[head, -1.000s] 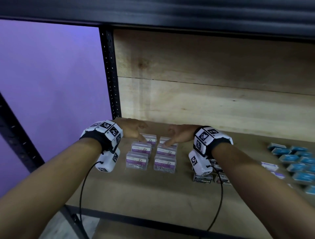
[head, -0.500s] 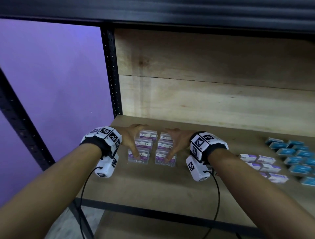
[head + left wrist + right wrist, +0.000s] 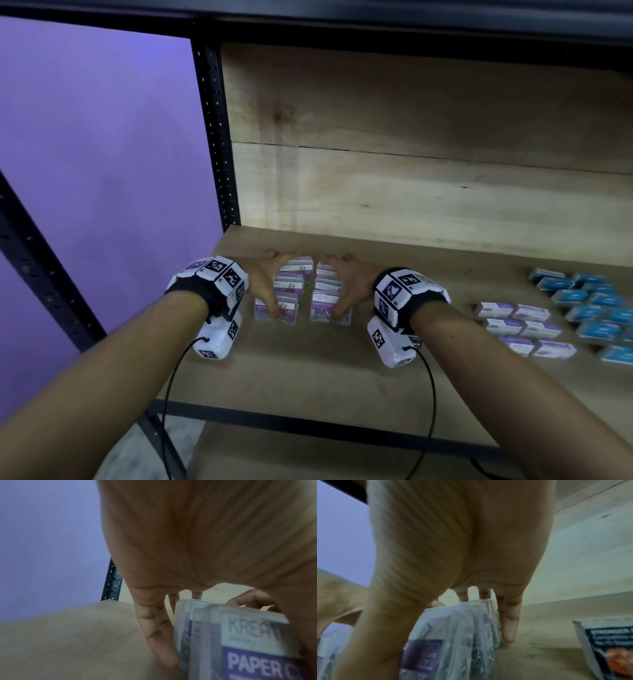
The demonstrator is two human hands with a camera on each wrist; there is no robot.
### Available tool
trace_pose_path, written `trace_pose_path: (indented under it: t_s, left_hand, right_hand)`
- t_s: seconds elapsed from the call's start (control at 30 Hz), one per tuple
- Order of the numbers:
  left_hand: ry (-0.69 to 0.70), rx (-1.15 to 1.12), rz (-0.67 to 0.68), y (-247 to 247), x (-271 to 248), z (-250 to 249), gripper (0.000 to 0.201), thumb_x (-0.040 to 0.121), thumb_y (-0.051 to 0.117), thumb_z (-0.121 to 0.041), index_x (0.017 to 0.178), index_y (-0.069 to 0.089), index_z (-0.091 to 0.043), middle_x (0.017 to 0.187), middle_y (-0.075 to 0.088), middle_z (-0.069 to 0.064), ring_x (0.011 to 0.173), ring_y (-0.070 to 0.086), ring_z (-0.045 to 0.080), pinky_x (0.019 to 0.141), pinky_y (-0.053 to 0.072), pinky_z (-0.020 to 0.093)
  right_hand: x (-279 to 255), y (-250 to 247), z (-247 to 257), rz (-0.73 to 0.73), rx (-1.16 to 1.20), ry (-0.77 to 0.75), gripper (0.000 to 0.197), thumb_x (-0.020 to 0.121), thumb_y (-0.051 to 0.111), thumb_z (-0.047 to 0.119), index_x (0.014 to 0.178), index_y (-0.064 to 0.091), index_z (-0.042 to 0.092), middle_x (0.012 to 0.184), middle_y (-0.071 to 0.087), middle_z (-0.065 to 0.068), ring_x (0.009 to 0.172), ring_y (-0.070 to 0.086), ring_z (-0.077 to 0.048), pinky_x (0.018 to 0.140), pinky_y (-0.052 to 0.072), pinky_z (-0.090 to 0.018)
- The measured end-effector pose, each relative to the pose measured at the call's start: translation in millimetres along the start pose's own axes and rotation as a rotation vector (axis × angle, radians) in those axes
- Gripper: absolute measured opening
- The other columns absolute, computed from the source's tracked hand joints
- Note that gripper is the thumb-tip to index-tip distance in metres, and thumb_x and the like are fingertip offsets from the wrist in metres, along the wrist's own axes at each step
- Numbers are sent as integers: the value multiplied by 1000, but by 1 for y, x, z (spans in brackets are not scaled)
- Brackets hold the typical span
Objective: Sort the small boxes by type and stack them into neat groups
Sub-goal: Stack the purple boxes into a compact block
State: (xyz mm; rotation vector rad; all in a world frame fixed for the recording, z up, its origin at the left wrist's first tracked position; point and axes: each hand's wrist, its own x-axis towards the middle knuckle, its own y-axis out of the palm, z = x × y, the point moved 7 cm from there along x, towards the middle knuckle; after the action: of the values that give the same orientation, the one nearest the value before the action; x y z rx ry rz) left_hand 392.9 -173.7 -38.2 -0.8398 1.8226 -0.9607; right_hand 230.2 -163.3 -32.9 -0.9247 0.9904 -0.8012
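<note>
Now | left grip (image 3: 265,284), right grip (image 3: 352,286) — clasping paper-clip boxes (image 3: 323,303) | blue boxes (image 3: 570,296) nearby

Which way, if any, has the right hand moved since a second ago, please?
Yes: right hand spread nearer along its boxes, thumb reaching the front one.

Purple-labelled clear paper-clip boxes (image 3: 323,306), blue boxes (image 3: 597,331), purple wall (image 3: 102,171)

My head camera looks forward and down at the shelf (image 3: 308,370) from above. Each wrist camera sits close under its palm, looking along the fingers: my left hand (image 3: 265,286) toward the far-left post (image 3: 111,580), my right hand (image 3: 352,284) toward the far back board (image 3: 590,547). All three views share the paper clip boxes (image 3: 322,301).
</note>
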Motion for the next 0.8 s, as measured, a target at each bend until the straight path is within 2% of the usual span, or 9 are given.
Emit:
trace_pose_path:
  t_s: [0.17, 0.4, 0.57, 0.67, 0.73, 0.8]
  left_hand:
    - [19, -4, -28, -1, 1, -4, 131, 49, 93, -27, 148, 7, -37, 134, 29, -1, 127, 38, 22, 107, 41, 44]
    - [59, -80, -30, -2, 0, -7, 108, 50, 92, -20, 134, 26, -35, 124, 40, -3, 113, 49, 18, 95, 49, 37]
    - [82, -89, -1, 2, -3, -9, 107, 54, 91, -17, 138, 26, -32, 125, 47, -5, 114, 52, 16, 97, 48, 35]
    - [84, -74, -18, 3, -5, -10, 98, 57, 89, -15, 134, 32, -29, 123, 49, -1, 110, 55, 18, 94, 50, 37]
    - [88, -71, -21, 3, -5, -11, 90, 58, 88, -13, 129, 35, -28, 120, 52, 2, 107, 57, 20, 90, 52, 36]
    - [93, -64, -34, 3, -5, -12, 87, 58, 88, -13, 126, 36, -27, 116, 55, 2, 103, 58, 20, 82, 51, 30]
  right_hand:
    - [0, -1, 4, -12, -9, -19, 108, 51, 89, 32, 139, 26, 29, 122, 43, -5, 109, 52, -25, 93, 51, -45]
    - [-1, 1, 6, -29, -5, -52, 96, 55, 89, 28, 133, 33, 24, 121, 49, -7, 105, 55, -24, 90, 51, -39]
    - [0, 3, 6, -45, -15, -58, 92, 59, 87, 25, 133, 33, 22, 122, 49, -9, 104, 55, -24, 85, 51, -35]
    - [0, 3, 6, -48, -35, -62, 88, 58, 87, 27, 130, 36, 22, 120, 51, -8, 102, 56, -24, 83, 51, -34]
    - [1, 2, 7, -44, -51, -67, 86, 58, 87, 28, 128, 38, 21, 118, 53, -8, 99, 56, -23, 81, 50, -33]
    - [1, 2, 8, -45, -60, -72, 85, 58, 87, 27, 127, 39, 20, 117, 54, -8, 95, 55, -21, 78, 48, -30]
